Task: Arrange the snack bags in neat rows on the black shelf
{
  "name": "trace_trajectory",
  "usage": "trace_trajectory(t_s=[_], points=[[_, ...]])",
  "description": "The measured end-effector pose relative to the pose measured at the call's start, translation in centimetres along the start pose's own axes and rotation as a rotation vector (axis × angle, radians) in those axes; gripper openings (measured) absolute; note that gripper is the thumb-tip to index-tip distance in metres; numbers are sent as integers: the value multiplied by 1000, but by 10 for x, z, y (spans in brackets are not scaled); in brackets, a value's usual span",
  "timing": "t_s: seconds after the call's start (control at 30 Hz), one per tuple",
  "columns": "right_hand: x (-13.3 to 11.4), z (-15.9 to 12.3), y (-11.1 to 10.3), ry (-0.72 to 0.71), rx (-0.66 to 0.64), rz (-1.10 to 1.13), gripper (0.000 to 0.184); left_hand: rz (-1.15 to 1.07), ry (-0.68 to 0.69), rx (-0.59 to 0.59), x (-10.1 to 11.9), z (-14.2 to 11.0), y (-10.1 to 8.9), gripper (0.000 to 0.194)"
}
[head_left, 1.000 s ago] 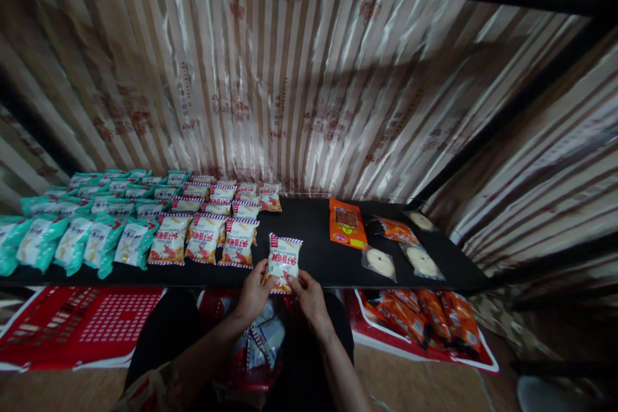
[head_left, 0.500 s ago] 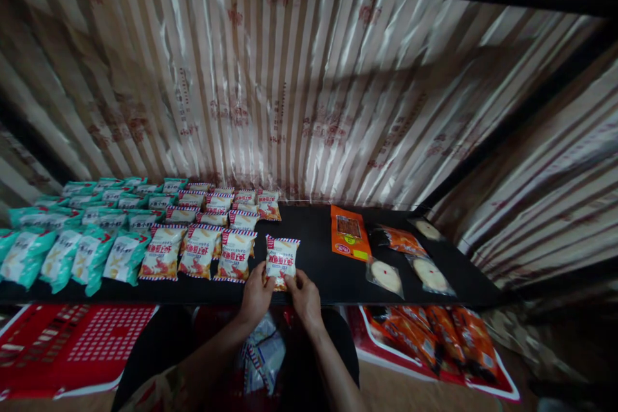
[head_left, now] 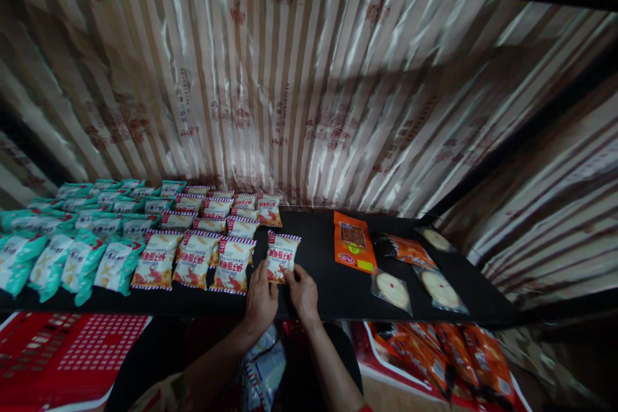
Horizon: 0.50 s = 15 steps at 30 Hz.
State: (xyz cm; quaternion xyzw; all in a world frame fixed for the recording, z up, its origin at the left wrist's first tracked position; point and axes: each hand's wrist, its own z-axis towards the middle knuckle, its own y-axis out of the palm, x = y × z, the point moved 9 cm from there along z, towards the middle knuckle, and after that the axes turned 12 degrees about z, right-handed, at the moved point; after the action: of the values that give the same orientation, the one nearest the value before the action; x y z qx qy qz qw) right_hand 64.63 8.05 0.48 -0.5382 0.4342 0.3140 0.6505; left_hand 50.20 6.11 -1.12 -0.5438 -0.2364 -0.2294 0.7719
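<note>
The scene is dim, with streaky glare and a broad shadow on the curtain [head_left: 309, 71], a near-black shelf [head_left: 321, 270] and soft, stretched edges

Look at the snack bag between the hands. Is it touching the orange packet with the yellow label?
Apart. The head view shows bare black shelf between the snack bag and the orange packet.

Looks like shop or snack stall: teal packets [head_left: 113, 265] in rows at left of black shelf [head_left: 318, 290], striped-edge packets [head_left: 192, 259] beside them, orange packs [head_left: 444, 354] in red basket [head_left: 374, 347] below right, striped curtain [head_left: 290, 77] behind.
</note>
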Motion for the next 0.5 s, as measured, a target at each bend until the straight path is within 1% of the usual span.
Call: trace_trajectory(t_s=[0.07, 0.2, 0.37, 0.5], points=[[1, 7, 2, -2, 12, 12, 33, 12, 28, 5, 2, -1, 1, 54], [2, 23, 8, -1, 7, 10, 34, 41, 69, -45, 7, 2, 5, 56], [-2, 41, 19, -9, -22, -7, 35, 87, 101, -83, 11, 13, 8, 59], [-5, 53, 23, -8, -3, -47, 35, 87, 109, -98, 13, 23, 12, 62]])
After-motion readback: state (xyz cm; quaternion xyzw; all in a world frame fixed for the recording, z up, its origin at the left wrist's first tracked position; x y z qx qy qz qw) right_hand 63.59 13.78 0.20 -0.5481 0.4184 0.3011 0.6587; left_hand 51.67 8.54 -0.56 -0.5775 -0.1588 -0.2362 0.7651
